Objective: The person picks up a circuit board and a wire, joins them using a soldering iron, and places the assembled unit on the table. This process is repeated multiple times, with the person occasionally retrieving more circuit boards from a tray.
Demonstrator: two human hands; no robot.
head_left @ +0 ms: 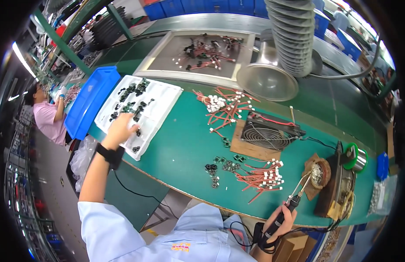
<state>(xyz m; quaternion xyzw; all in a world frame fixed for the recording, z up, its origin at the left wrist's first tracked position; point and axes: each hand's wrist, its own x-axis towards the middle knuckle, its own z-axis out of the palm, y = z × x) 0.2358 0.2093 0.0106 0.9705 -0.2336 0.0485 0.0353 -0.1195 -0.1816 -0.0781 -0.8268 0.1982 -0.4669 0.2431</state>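
Observation:
My left hand (121, 129) reaches over a white tray (163, 98), its thumb apart from the other fingers. Small black and green electronic parts (131, 91) lie in clusters in this tray, some right by the fingertips, and whether I touch any is hard to see. My right hand (284, 219) grips the black handle of a soldering iron (294, 201) at the bench's front right. The iron's metal end rests at a round brown cup (321, 171) with pale cleaning material inside. Between my hands lie red wires with white connectors (263, 175) and small circuit boards (230, 166).
Behind the wires, a black fan (270, 133) sits on a wooden board. A solder spool (356, 158) stands at the right by a dark box. Overhead hangs a ribbed duct with a hood (268, 82). A blue bin (92, 101) adjoins the tray; a person in pink works farther left.

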